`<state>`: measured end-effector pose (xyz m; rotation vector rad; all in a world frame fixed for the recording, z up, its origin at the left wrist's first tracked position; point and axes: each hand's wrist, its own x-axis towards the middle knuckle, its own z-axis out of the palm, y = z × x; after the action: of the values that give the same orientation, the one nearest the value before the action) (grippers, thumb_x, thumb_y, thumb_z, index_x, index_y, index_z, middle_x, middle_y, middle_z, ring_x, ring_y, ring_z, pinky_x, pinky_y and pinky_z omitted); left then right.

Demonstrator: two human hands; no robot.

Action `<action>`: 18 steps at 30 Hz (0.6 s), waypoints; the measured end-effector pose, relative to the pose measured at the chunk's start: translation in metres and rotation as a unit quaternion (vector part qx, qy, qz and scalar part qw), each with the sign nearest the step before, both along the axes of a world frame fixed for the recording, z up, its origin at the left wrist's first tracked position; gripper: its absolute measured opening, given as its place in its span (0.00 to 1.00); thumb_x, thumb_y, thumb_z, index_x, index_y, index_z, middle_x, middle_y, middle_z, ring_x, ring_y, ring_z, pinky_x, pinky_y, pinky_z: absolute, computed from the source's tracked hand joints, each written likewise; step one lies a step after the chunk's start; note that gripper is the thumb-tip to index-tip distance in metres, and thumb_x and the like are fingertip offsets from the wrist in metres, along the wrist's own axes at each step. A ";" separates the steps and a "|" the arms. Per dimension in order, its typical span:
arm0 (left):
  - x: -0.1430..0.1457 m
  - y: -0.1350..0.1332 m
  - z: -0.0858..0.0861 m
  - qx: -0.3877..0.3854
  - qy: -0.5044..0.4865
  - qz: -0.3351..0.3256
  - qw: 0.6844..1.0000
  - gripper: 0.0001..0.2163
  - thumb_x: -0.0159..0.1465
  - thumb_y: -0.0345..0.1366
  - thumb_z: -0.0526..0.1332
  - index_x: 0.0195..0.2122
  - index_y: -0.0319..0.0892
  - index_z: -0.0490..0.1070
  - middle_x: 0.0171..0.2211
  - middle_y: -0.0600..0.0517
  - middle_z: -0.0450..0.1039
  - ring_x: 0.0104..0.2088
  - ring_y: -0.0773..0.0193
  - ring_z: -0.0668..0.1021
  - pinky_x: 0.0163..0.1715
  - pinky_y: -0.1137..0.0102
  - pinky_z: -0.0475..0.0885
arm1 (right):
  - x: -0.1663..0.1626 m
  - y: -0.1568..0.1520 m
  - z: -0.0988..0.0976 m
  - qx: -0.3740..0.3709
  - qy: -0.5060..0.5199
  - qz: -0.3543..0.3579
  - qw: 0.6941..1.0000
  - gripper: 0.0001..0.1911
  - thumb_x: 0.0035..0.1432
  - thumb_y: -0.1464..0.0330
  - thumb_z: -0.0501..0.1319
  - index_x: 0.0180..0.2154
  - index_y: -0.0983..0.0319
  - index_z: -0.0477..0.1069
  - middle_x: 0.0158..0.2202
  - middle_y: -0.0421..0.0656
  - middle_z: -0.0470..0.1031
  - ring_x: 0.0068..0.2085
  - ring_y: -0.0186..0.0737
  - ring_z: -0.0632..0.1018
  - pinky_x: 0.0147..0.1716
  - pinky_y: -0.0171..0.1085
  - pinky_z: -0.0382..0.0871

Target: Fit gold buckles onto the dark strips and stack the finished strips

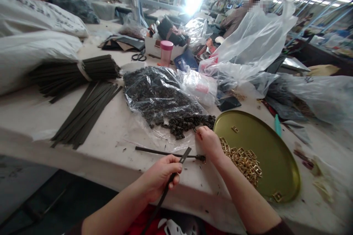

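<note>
My left hand (165, 174) is closed around a dark narrow strap (185, 155) with a slot near its upper end; the strap's tail hangs over the table edge toward my lap. My right hand (208, 139) is at the right end of a pile of small dark strap loops (179, 126), thumb and fingers pinched on what looks like one loop. Between my hands lies another dark strap (157, 151), partly behind my left hand, with a gold buckle (203, 159) at its right end. Gold buckles (245, 161) are heaped in a round gold tray (275, 154) beside my right forearm.
A clear plastic bag (157, 84) of dark loops lies beyond my hands. Loose straps (85, 117) and a tied bundle (96, 68) are at left, near white sacks (35, 49). Scissors (139, 57), a pink-lidded cup (166, 53) and a phone-like slab (229, 103) sit farther back.
</note>
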<state>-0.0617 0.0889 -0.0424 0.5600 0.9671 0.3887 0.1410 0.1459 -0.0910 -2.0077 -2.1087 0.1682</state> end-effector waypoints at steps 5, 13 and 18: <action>-0.005 -0.017 0.011 0.014 -0.001 0.006 1.000 0.06 0.49 0.29 0.56 0.27 0.40 0.58 0.14 0.61 0.58 0.11 0.78 0.58 0.10 0.82 0.50 | -0.001 -0.022 0.009 0.012 0.012 0.005 1.000 0.06 0.57 0.73 0.50 0.31 0.64 0.65 0.30 0.44 0.69 0.32 0.38 0.70 0.34 0.34 0.59; -0.015 -0.033 0.014 0.036 -0.001 0.036 0.999 0.07 0.50 0.31 0.57 0.27 0.41 0.57 0.15 0.62 0.59 0.11 0.78 0.58 0.11 0.81 0.50 | -0.002 -0.009 0.006 0.017 0.028 -0.020 0.999 0.08 0.57 0.71 0.50 0.37 0.65 0.65 0.36 0.46 0.70 0.37 0.39 0.72 0.37 0.34 0.62; -0.027 -0.036 0.006 0.052 0.027 -0.021 0.998 0.06 0.58 0.36 0.57 0.31 0.39 0.62 0.16 0.59 0.60 0.13 0.75 0.61 0.11 0.80 0.54 | -0.016 -0.004 0.001 0.042 0.064 0.017 0.997 0.07 0.53 0.72 0.51 0.31 0.63 0.66 0.31 0.47 0.71 0.33 0.41 0.73 0.32 0.36 0.63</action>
<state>-0.0885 0.0528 -0.0360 0.6867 0.9886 0.3894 0.1251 0.1423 -0.0897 -1.8634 -2.0369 0.2050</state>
